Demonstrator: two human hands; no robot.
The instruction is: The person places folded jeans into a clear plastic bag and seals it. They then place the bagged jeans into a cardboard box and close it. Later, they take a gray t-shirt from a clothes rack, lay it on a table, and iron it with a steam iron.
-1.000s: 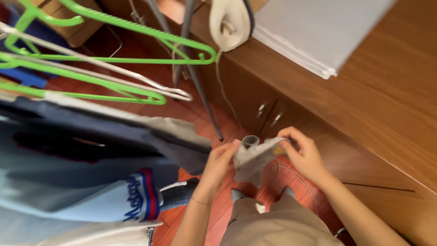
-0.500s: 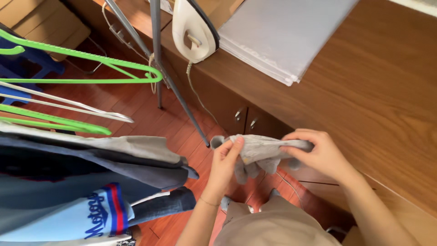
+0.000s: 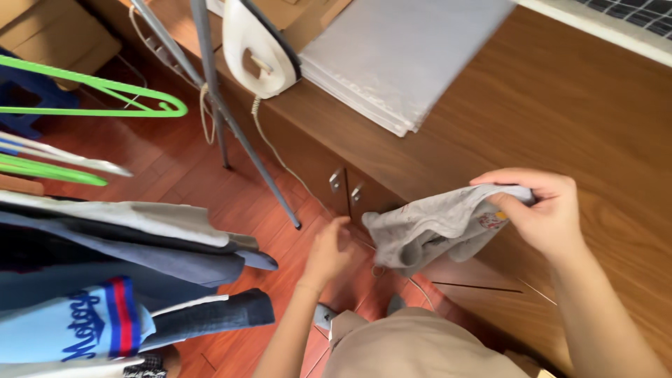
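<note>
Iron beside folded grey sheet

We see only part of the grey cloth: one end is buried inside our right hand, so its shape stays unclear, and the small print on it is too tiny to make out. Our left hand is blurred, fingers indistinct. The green hangers and the hanging clothes run off the left edge. The iron and the folded sheet on the desk are cut by the top edge.
</note>
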